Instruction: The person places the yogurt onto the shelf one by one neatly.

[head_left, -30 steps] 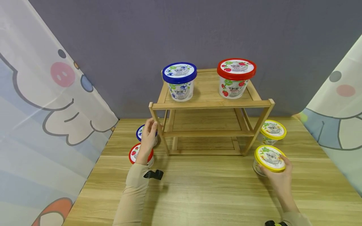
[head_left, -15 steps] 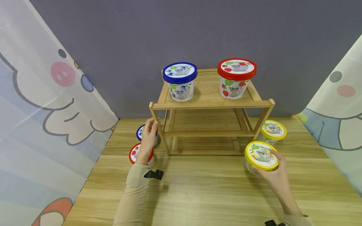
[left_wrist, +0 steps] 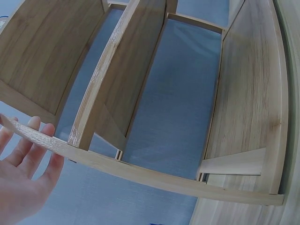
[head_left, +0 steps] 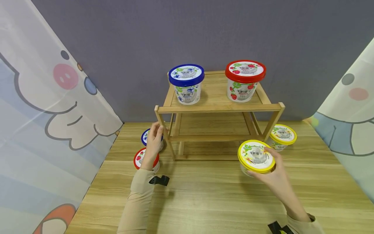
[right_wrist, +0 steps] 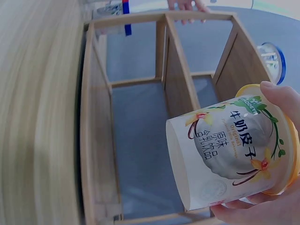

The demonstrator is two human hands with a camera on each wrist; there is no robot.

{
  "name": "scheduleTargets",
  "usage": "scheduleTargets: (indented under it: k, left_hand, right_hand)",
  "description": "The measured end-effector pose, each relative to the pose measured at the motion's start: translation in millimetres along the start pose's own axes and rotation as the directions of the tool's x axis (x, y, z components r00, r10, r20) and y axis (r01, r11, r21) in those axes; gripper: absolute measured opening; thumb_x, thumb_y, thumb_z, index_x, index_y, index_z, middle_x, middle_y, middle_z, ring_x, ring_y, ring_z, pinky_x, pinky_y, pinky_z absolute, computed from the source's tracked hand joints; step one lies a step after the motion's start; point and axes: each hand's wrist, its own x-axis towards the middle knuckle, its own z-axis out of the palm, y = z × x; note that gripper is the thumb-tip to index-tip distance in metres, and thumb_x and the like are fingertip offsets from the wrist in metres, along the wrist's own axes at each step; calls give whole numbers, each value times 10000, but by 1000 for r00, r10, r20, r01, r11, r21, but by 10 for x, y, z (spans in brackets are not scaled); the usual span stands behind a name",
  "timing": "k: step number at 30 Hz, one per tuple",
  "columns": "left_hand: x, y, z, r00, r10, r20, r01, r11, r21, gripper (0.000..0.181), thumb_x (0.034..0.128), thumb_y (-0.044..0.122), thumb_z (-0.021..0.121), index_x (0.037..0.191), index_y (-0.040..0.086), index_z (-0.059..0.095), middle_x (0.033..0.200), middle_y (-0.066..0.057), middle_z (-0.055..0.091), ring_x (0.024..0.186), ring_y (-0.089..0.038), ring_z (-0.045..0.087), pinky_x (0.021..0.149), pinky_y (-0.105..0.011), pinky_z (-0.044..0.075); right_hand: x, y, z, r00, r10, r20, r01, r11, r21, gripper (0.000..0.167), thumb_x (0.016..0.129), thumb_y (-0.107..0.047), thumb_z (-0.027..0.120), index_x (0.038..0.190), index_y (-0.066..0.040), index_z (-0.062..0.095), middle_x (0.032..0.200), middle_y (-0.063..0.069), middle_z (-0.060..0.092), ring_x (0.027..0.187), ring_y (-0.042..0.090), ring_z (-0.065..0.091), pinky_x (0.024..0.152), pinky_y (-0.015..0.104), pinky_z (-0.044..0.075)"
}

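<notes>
My right hand (head_left: 276,172) grips a white paper tub with a yellow lid (head_left: 256,156) around its lid end. It is held in front of the lower right part of a wooden three-tier rack (head_left: 216,138). In the right wrist view the tub's printed side (right_wrist: 225,145) shows vanilla flowers, its base toward the rack. My left hand (head_left: 153,139) holds the rack's left front post; in the left wrist view the fingers (left_wrist: 33,159) lie around that post (left_wrist: 140,176). A blue-lidded tub (head_left: 187,83) and a red-lidded tub (head_left: 244,81) stand on the top shelf.
Left of the rack stand another blue-lidded tub (head_left: 144,137) and a red-lidded tub (head_left: 139,159), partly hidden by my left arm. A second yellow-lidded tub (head_left: 282,135) stands right of the rack. A grey wall (head_left: 216,32) is behind; printed curtains (head_left: 350,107) flank the table (head_left: 204,201).
My right hand has carried the yellow-lidded tub leftward and slightly up, from beside the rack's right post to before its lower opening. My left hand has stayed at the post.
</notes>
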Motion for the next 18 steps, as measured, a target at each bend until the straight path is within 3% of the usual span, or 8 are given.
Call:
scheduleTargets:
  k: [8,15,18]
  left_hand:
    - [1,10,8,1000,-4,-5,4,1000,-4,219,944,-14,334,1113,-117,428,815,174,555,898,-377,498,760,-283,391]
    - [0,9,6,1000,-8,-2,8,1000,-6,225,946,-8,329,1119,-121,420,821,177,553,918,-432,466,770,-287,392]
    - [5,-24,1,1000,-3,-1,3,1000,-5,228,949,3,330,1119,-120,420,823,176,556,920,-441,461,767,-283,390]
  right_hand:
    - [64,-180,132,998,-23,53,22,1000,21,896,616,-21,790,1330,-40,249,1279,150,274,991,-30,383,742,50,378]
    - [159,-388,256,990,-39,135,28,997,78,888,611,-37,798,1327,-82,274,1311,186,267,1112,303,393,758,62,370]
    - [200,-466,303,985,-44,166,30,996,86,876,615,-39,796,1323,-94,283,1328,184,254,1127,334,386,758,73,367]
